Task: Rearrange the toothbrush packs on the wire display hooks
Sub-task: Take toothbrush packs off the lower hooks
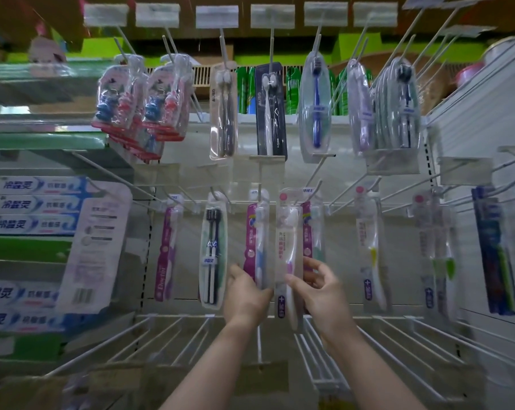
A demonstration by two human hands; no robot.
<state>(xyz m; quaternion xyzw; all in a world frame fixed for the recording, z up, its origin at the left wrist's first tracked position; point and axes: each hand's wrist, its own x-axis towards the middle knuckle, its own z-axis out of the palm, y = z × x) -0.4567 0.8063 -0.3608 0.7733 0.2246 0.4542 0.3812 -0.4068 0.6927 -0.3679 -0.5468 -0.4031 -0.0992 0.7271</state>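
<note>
The left hand (245, 297) grips the lower edge of a magenta-and-blue toothbrush pack (257, 244) hanging on a wire hook (259, 194); just right of that grip, the right hand (318, 291) pinches a pink-brush pack (288, 250) beside it, packs nearly touching

Two hands raised: left hand (244, 300), right hand (318, 294). Six price-tag holders (216, 16) counted in the row along the top of the frame. Three toothpaste boxes (40, 205) stacked at middle left. Packs on the crowded hooks too overlapped to count.
</note>
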